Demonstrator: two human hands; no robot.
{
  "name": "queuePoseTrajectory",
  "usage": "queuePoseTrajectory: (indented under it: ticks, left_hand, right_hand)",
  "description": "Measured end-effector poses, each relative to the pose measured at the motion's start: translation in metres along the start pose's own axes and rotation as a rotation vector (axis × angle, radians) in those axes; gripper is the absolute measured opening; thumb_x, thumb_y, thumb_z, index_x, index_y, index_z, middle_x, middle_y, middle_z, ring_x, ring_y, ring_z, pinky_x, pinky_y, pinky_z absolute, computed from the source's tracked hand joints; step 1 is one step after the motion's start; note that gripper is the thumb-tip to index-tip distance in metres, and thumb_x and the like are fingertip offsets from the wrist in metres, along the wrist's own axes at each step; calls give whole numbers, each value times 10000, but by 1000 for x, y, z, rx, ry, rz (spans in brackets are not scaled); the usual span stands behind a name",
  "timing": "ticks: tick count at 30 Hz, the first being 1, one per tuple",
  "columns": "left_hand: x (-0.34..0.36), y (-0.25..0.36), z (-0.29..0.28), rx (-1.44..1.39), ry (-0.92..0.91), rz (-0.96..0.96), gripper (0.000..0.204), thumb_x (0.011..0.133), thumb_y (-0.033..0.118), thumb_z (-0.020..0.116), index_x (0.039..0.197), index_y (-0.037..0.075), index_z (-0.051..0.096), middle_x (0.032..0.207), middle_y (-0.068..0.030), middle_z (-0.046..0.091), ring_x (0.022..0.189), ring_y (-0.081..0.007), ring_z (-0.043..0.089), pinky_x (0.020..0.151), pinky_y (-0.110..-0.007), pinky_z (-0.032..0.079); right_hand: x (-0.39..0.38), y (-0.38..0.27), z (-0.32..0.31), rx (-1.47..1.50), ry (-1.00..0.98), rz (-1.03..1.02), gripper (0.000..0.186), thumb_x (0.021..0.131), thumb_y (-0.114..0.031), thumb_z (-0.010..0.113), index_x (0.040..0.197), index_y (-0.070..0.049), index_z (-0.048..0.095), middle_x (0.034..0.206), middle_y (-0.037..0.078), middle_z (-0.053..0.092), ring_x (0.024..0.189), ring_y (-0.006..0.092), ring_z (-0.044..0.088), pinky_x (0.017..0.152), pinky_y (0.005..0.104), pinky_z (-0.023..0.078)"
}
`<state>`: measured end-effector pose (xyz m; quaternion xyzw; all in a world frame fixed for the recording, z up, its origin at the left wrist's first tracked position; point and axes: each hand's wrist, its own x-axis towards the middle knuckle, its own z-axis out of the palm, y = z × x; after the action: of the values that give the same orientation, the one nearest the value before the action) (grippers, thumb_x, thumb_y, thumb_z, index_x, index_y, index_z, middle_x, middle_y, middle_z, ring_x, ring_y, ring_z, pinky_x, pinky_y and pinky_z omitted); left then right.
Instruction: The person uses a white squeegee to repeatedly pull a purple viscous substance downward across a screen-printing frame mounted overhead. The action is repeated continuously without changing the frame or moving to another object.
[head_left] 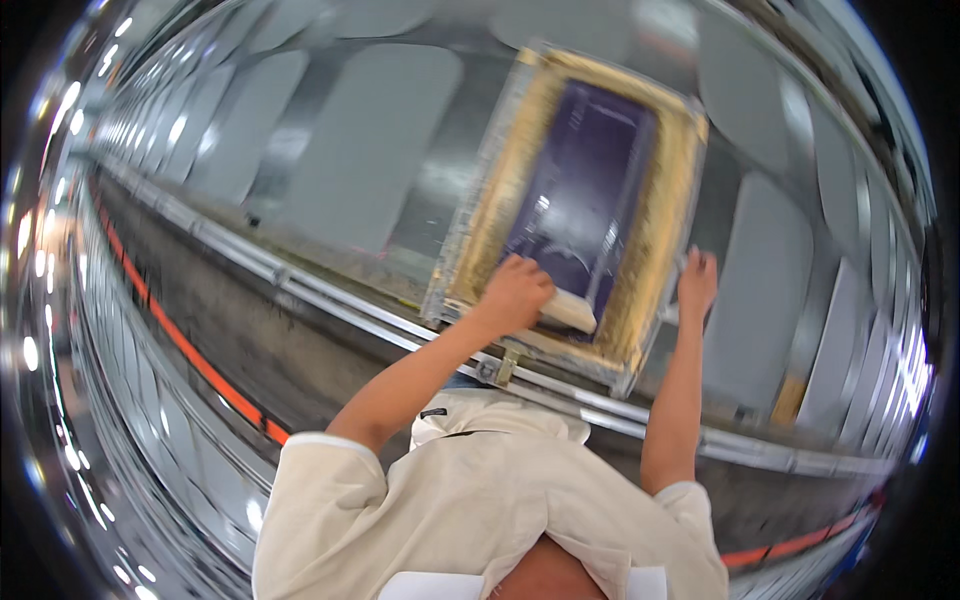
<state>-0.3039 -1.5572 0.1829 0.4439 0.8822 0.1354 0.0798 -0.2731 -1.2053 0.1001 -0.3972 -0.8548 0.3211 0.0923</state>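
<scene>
Left hand (518, 296) was closed on a pale squeegee (572, 312), held just right of the fingers at the near end of a purple panel (587, 180) within a yellowish frame (676, 190). The squeegee's long axis was directed rightward from that hand and slightly nearward, crosswise to the frame, whose length was pointed forward, leaning right. Right hand (698, 282) was curled beside the frame; whether anything was gripped could not be told. Squeegee work over the panel was judged to be in hand; next, level, even pressure seemed to be required.

Cream short-sleeved shirt (460, 510) with pale-edged cuffs (335, 440), open collar (603, 566), small black mark (433, 412)
</scene>
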Motion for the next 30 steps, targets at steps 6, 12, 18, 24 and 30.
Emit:
queuePoseTrajectory:
  ticks: [6,12,18,24,30]
  left_hand:
    - [-7,7,34,46,69,-80,170,687,178,732,855,155,719,918,34,672,946,-196,593,897,-367,409]
    - [-20,19,26,73,92,-123,187,690,194,755,872,172,718,943,43,684,961,-187,603,900,-372,412]
    - [-8,11,17,101,42,-110,293,653,187,792,938,184,725,974,41,693,960,-195,618,893,-372,428]
    - [-39,40,-16,112,112,-37,456,584,111,811,1024,151,701,1069,18,704,961,-216,611,880,-384,443]
    - [-87,40,-4,84,45,37,579,552,104,792,1118,125,669,1151,-9,685,956,-232,600,898,-404,442]
  right_hand:
    - [9,14,4,14,83,-160,307,972,-298,644,1015,5,663,978,174,700,911,343,641,826,430,485]
    - [3,-4,-9,179,36,-161,288,966,-281,657,1011,3,665,973,137,689,888,274,621,850,396,483]
    - [-7,19,28,356,29,-162,274,952,-276,660,1012,-9,665,986,146,693,913,283,649,856,383,489]
    - [-9,-3,11,365,25,-92,257,932,-293,677,953,-39,650,872,142,681,772,281,611,727,403,479]
    - [-13,-3,2,335,37,-56,255,935,-295,678,948,-43,644,837,130,669,713,256,572,685,402,456]
